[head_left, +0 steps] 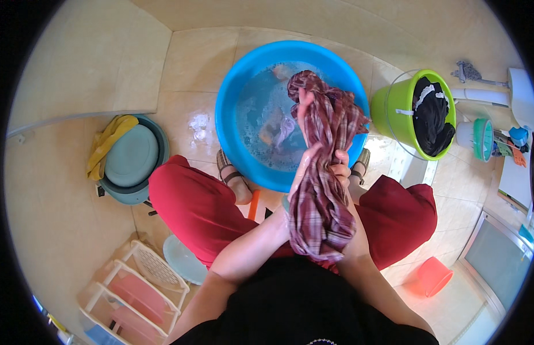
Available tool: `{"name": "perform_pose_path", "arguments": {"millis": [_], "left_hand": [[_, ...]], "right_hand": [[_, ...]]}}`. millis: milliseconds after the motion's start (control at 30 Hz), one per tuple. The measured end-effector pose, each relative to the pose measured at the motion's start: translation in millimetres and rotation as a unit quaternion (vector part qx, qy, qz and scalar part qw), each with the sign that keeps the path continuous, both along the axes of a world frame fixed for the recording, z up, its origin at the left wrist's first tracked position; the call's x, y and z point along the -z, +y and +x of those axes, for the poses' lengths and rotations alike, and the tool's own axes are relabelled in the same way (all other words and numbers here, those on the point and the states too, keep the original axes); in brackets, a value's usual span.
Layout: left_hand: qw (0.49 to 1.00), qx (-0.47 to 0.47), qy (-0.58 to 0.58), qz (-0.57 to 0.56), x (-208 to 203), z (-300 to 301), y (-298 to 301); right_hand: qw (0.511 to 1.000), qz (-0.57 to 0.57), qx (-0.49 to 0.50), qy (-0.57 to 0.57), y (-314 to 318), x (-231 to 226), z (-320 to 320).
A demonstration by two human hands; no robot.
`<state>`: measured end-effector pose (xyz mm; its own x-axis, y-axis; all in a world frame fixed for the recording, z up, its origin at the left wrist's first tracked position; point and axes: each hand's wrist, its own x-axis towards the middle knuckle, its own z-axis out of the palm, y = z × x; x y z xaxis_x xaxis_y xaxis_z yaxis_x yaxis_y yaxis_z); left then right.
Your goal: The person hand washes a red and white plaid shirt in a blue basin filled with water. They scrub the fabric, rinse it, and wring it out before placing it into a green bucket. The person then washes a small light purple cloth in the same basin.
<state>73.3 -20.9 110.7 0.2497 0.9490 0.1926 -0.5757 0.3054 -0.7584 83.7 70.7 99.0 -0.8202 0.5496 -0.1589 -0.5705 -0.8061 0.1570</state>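
Observation:
A wet maroon plaid cloth garment (324,213) is bunched between my hands above the near right side of a big round blue basin (225,123). My left hand (305,158) is against its left side, its fingers partly covered by the folds. On the other side, my right hand (340,165) has its fingers curled round the garment. One end hangs toward my lap and the other spreads over the basin's right rim. Soapy water (261,98) lies in the basin, with a pale lilac cloth (285,129) partly under it.
Right of the basin stands a lime green bucket (387,112) holding dark clothes (431,118). At left are stacked grey-green basins (132,158) with a yellow cloth (109,144). A white rack (137,299) and pale bowl (183,259) sit behind; a coral bucket (435,278) is lower right.

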Motion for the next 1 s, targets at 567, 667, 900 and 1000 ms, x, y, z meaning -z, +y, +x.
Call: {"name": "perform_pose_path", "arguments": {"millis": [567,667,900,1000], "left_hand": [[0.334,0.115,0.935,-0.005,10.8,-33.5,16.9],[0.292,0.118,0.949,-0.009,14.2,-30.0,18.4],[0.277,0.179,0.944,-0.026,37.1,-23.6,23.4],[0.408,0.118,0.904,-0.036,50.1,-32.4,23.0]], "right_hand": [[0.825,0.282,-0.115,-0.476,42.7,17.1,30.6],[0.743,0.353,-0.119,-0.557,42.7,16.3,26.2],[0.546,0.457,-0.066,-0.699,38.8,74.0,30.3],[0.548,0.465,-0.051,-0.693,41.8,88.8,34.5]]}}
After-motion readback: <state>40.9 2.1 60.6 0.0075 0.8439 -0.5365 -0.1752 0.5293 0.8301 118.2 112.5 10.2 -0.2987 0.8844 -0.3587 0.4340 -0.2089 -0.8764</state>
